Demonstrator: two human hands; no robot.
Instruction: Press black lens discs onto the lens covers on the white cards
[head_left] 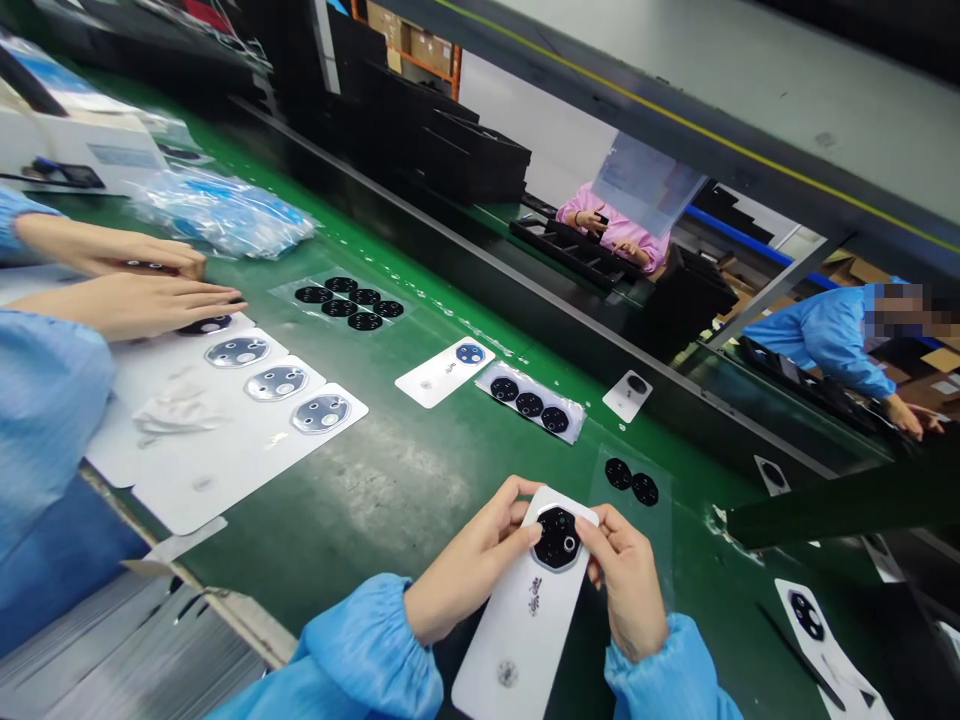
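Observation:
Between my hands is a white phone back cover (517, 640), tilted, with a black round camera piece (556, 540) near its top. My left hand (480, 560) grips the cover's left edge, thumb on the camera piece. My right hand (626, 570) pinches the upper right edge, its thumb by the piece's right side. Past my right hand lies a clear sheet (611, 500) with two black discs (631, 482). Farther off, a strip (495, 396) carries three black discs, beside another white cover (431, 385) with a blue-filmed camera area.
At left, a co-worker's hands (127, 300) work over white covers (247, 455) with silvery camera rings. Behind are a sheet of several black discs (351, 305) and plastic bags (225, 215). A green post (840, 500) and more covers (817, 640) stand right. Other people work across the bench.

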